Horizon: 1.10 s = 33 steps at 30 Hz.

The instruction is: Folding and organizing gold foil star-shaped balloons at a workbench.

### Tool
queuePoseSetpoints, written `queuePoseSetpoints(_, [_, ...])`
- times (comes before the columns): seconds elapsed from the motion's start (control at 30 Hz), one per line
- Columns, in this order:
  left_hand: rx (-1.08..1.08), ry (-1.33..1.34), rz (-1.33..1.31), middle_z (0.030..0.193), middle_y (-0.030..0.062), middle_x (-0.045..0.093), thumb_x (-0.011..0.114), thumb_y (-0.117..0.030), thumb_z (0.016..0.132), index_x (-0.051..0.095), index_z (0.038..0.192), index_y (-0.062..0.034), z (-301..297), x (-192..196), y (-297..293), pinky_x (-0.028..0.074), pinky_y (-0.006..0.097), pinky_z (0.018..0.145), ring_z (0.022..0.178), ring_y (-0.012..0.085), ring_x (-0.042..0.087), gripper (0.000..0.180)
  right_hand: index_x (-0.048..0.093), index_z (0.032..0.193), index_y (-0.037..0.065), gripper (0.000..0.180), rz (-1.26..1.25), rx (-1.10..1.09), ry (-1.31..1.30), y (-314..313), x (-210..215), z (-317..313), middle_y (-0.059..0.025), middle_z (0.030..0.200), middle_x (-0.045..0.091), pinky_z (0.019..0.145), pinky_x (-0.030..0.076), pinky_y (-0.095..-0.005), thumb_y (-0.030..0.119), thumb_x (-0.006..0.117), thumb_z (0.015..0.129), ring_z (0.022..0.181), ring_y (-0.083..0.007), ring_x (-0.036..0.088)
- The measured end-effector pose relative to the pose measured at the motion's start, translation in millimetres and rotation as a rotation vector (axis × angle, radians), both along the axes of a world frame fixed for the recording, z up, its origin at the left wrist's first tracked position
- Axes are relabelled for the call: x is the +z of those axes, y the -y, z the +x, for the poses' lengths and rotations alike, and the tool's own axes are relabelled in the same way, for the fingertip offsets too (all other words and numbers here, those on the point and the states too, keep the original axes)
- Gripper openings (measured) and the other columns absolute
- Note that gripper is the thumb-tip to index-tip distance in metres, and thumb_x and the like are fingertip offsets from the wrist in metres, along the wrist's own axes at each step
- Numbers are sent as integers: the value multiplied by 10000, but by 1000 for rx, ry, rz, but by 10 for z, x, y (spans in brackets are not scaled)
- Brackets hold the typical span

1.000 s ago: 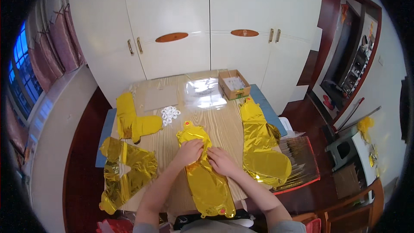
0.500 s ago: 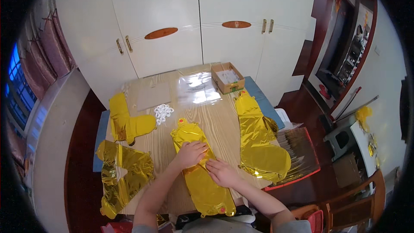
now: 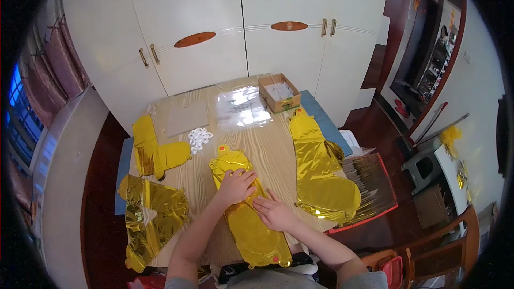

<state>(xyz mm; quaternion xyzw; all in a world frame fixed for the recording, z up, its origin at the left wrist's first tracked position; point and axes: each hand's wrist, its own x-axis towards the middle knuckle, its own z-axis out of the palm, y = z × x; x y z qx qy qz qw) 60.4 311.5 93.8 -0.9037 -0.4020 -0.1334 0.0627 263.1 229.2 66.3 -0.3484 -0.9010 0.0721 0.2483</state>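
A flat gold foil balloon (image 3: 256, 235) lies lengthwise on the table in front of me, with a small red spot near each end. My left hand (image 3: 237, 186) rests on its upper half, fingers slightly bent and a little apart against the foil. Just below and to the right, my right hand (image 3: 273, 213) lies flat on the balloon near its right edge, thumb lifted away from the fingers. Both hands are open and touch the foil without visibly gripping it. What lies under the palms is hidden.
Other gold foil balloons lie at the far left (image 3: 155, 150), near left (image 3: 158, 211) and right (image 3: 321, 176). White rings (image 3: 199, 140), a clear plastic sheet (image 3: 241, 108) and a cardboard box (image 3: 280, 93) sit toward the back. A wooden chair (image 3: 444, 251) stands at right.
My right thumb has lifted away from the fingers. The left fingers have spread slightly on the foil. The view has shifted a little; the balloons lie as before.
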Motion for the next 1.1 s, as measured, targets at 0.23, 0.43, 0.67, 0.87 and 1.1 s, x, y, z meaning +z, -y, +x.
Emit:
queuePoseSetpoints(0.23, [7, -11, -53, 1367, -3, 547, 595, -407, 882, 551, 1324, -140, -24, -25, -125, 365, 458, 933, 1188, 225, 495, 518, 660, 1148, 33, 309, -9, -11, 17, 8, 17, 14, -91, 1226, 632, 1139, 260, -522, 180, 557, 896, 1190, -212, 580])
queuePoseSetpoints(0.43, [37, 5, -29, 1397, -12, 524, 578, -498, 861, 525, 1348, -148, -62, -118, -276, 372, 491, 957, 1164, 256, 520, 602, 659, 1155, 40, 311, -8, -11, 22, 18, 35, 21, -88, 1240, 625, 1145, 249, -523, 177, 548, 898, 1197, -209, 576])
queuePoseSetpoints(0.67, [107, -93, -109, 1464, 11, 456, 533, -710, 786, 465, 1409, -139, -97, -72, -430, 335, 510, 1004, 1242, 274, 471, 848, 654, 1174, 46, 327, -31, -7, 32, 19, 23, 16, -83, 1263, 610, 1151, 230, -528, 179, 540, 898, 1217, -206, 561])
queuePoseSetpoints(0.87, [171, -90, -247, 1491, 40, 417, 491, -704, 826, 408, 1440, -121, -67, 61, -395, 289, 552, 1060, 1353, 301, 380, 851, 647, 1183, 45, 338, -46, -2, 30, 18, 40, 14, -86, 1254, 613, 1148, 230, -537, 172, 552, 886, 1215, -206, 555])
queuePoseSetpoints(1.1, [140, 170, -268, 1487, 222, 350, 505, -619, 883, 319, 1448, 9, -433, -11, -51, 229, 536, 1133, 1422, 358, 269, 866, 643, 1186, 38, 347, -58, 3, 13, 14, 50, 16, -95, 1233, 623, 1145, 233, -539, 166, 579, 870, 1209, -219, 556])
